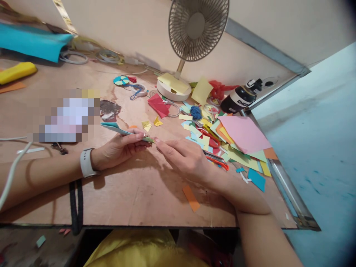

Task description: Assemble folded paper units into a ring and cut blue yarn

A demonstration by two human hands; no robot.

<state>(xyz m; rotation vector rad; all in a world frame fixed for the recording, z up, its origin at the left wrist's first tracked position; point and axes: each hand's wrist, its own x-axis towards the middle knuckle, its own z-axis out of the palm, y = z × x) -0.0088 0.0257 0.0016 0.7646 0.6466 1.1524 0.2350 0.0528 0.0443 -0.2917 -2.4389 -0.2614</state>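
Observation:
Over the middle of the table, my left hand [122, 146] pinches a folded piece of blue paper [118, 128] between thumb and fingers. A yellow-green bit shows at the paper's right end, near the fingertips. There my right hand [182, 154] meets it, thumb and index finger closed at that tip. Just beyond the hands lie two small folded yellow paper pieces [151, 124]. An orange paper strip [191, 198] rests on the table nearer to me, below my right hand.
A fan [197, 27] stands at the back. To the right lie stacked coloured papers [243, 133], orange-handled scissors [213, 140], blue yarn [196, 112] and a black bottle [239, 99]. A phone-like blurred object [69, 118] and white cable [16, 165] are at left.

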